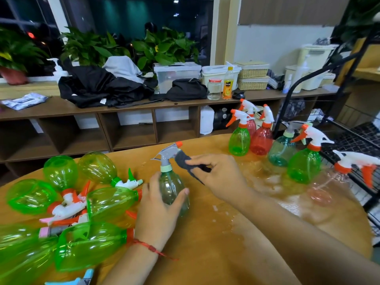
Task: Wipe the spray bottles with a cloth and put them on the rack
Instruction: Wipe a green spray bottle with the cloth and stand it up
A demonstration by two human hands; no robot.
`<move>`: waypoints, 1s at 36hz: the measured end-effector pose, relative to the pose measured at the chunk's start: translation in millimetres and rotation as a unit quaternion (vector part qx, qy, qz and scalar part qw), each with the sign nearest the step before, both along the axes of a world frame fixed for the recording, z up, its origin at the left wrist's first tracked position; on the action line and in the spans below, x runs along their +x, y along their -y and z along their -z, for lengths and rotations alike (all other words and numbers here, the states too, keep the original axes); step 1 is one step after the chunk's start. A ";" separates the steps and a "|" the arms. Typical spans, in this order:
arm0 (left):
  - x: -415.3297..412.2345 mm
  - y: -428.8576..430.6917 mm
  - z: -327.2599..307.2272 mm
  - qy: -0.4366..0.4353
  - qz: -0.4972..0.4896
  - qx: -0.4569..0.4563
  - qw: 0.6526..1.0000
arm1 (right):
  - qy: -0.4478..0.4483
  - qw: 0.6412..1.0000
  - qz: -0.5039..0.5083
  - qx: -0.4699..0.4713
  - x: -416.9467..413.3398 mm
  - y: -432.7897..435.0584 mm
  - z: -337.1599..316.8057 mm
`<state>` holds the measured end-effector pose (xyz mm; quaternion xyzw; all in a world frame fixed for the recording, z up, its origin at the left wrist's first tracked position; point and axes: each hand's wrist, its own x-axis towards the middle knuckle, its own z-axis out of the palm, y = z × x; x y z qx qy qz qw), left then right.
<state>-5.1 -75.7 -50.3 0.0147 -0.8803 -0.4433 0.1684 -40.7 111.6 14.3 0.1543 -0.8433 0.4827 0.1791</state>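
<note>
My left hand grips the belly of a teal spray bottle that stands upright on the wooden table. Its grey trigger head with an orange nozzle points left. My right hand pinches a dark grey cloth and holds it against the back of that trigger head. Several green bottles lie on their sides at the left. Upright bottles, green, red and teal, stand at the right by the black wire rack.
Water spots wet the table by my right arm. A clear pink-tinted bottle stands at the table's right edge against the rack. Behind the table runs a low wooden shelf with black bags, boxes, a jar and potted plants.
</note>
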 end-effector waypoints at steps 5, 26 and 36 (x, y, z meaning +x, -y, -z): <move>0.1 2.9 -3.6 -0.003 0.017 0.009 1.000 | 0.114 0.993 0.000 -0.044 20.2 -33.1 -14.7; 55.1 -161.4 -65.9 -0.096 0.258 -0.163 0.948 | 0.011 0.968 0.099 -0.231 171.6 -165.1 -47.8; -43.7 -235.8 -84.0 -0.057 0.264 -0.119 0.955 | -0.044 0.973 0.193 -0.120 79.5 -214.6 -37.3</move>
